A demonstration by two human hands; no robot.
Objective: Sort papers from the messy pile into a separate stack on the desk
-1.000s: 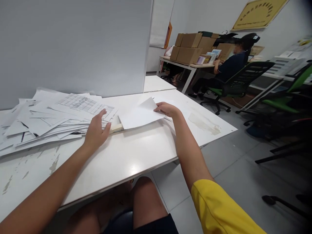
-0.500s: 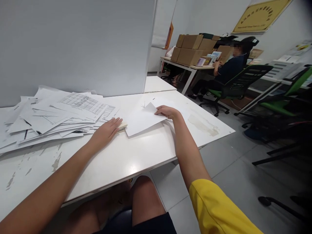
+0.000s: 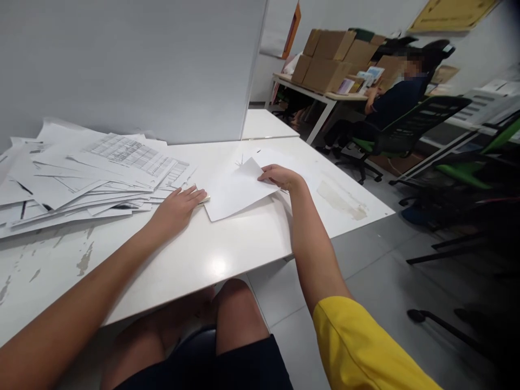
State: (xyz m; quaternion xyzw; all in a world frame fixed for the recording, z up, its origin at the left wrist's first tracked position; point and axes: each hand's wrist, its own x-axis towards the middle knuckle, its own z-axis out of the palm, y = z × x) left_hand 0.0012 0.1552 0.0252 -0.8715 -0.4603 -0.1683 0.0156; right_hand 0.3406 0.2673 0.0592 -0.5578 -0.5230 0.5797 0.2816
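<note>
1. On the white desk [image 3: 170, 265], to the right of a pile of papers [image 3: 73, 184], a white sheet [image 3: 235, 189] is placed, with a far corner raised.
2. Toward its right side, the white sheet is pinched between the thumb and fingers of the right hand [image 3: 280, 177]; the upper arm is covered by a yellow sleeve [image 3: 353, 336].
3. The left hand [image 3: 177, 206] is laid palm down just beside the pile of papers, its fingers extended over a pale strip [image 3: 206, 199], of which only the end is exposed. Whether the pale strip is gripped cannot be told, as the thumb is hidden.
4. The pile of papers is stacked unevenly; printed tables are borne by some uppermost pages [image 3: 130, 154].
5. Along its far side, the desk is bounded by a grey partition [image 3: 134, 65]; near its right end, the surface is marked by a brownish stain [image 3: 341, 197].
6. In the background, cardboard boxes [image 3: 329, 73] are stacked on a second desk [image 3: 304, 90], at which a person in dark clothing [image 3: 398, 103] is seated.
</note>
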